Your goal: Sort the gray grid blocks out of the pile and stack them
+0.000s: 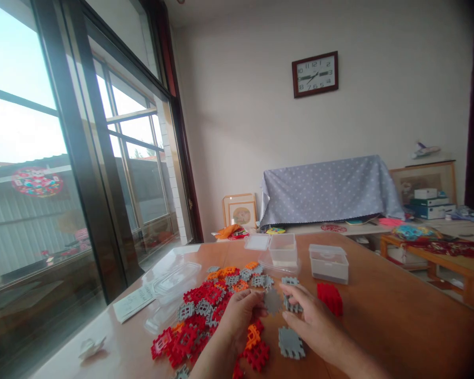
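Observation:
My left hand [240, 310] is closed, its fingertips pinching the edge of a flat grey interlocking tile [274, 302] with notched sides. My right hand [310, 310] has its fingers apart, just right of that tile and partly over another grey notched piece [290, 281]. Below my right hand lies a grey tile stack [291, 343] on the table. Around and under my left forearm spreads a pile of red tiles [187, 342], with grey tiles and orange tiles [253, 337] mixed in. To the right of my right hand stands a red tile stack [329, 299].
Two clear plastic boxes stand at the back: an open box [283, 251] and a right-hand box [328, 265]. A clear lid [177, 276], a paper booklet [134, 302] and a crumpled white scrap [91, 348] lie left on the wooden table [395, 310].

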`<action>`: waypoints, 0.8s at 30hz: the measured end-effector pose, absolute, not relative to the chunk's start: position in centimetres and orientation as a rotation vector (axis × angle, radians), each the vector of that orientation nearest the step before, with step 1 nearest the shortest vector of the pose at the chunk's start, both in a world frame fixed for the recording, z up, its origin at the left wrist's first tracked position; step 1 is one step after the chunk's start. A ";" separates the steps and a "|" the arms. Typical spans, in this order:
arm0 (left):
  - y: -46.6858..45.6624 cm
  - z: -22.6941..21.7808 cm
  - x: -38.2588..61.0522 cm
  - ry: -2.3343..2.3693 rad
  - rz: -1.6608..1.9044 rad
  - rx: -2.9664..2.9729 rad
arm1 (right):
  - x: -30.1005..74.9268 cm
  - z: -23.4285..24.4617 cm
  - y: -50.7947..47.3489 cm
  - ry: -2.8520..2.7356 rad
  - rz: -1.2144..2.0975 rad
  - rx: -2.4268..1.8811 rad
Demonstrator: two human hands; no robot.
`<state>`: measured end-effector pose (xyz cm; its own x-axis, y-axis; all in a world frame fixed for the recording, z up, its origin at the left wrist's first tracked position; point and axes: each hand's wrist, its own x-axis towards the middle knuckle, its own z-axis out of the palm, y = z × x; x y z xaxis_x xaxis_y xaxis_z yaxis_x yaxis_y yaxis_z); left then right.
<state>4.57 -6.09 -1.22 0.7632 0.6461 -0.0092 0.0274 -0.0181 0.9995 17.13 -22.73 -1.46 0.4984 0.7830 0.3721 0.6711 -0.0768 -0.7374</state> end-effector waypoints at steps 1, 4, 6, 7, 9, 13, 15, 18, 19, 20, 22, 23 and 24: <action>-6.4 -1.5 4.5 0.529 0.509 1.354 | 16.9 -1.3 -22.9 -1.232 0.159 -1.800; -7.3 -2.2 4.3 0.505 0.428 1.095 | 16.3 -0.8 -23.0 -1.247 0.150 -1.836; -7.8 -2.2 4.3 0.493 0.406 1.030 | 16.1 -0.8 -22.9 -1.262 0.104 -1.861; -8.0 -2.2 4.3 0.481 0.401 1.008 | 16.1 -0.9 -22.8 -1.267 0.075 -1.872; -8.5 -1.9 4.1 0.458 0.387 0.986 | 16.2 -1.1 -22.6 -1.273 0.034 -1.894; -8.8 -1.1 3.4 0.461 0.356 1.076 | 16.5 -1.5 -22.9 -1.275 0.141 -1.930; -8.6 -0.9 3.2 0.493 0.375 1.170 | 16.6 -1.5 -23.5 -1.283 0.220 -1.935; -8.0 -1.1 3.1 0.539 0.387 1.300 | 16.8 -1.3 -24.3 -1.361 0.269 -1.954; -7.9 -1.3 3.2 0.541 0.378 1.335 | 16.9 -1.3 -24.5 -1.391 0.277 -1.971; -7.7 -1.6 3.3 0.540 0.369 1.369 | 16.9 -1.2 -24.6 -1.415 0.286 -1.991; -7.5 -2.1 3.6 0.536 0.353 1.450 | 16.9 -1.1 -24.7 -1.450 0.306 -2.027; -7.4 -2.4 3.7 0.538 0.349 1.499 | 16.9 -1.1 -24.7 -1.469 0.310 -2.038; -7.4 -2.6 3.7 0.543 0.348 1.553 | 16.9 -1.1 -24.7 -1.490 0.314 -2.047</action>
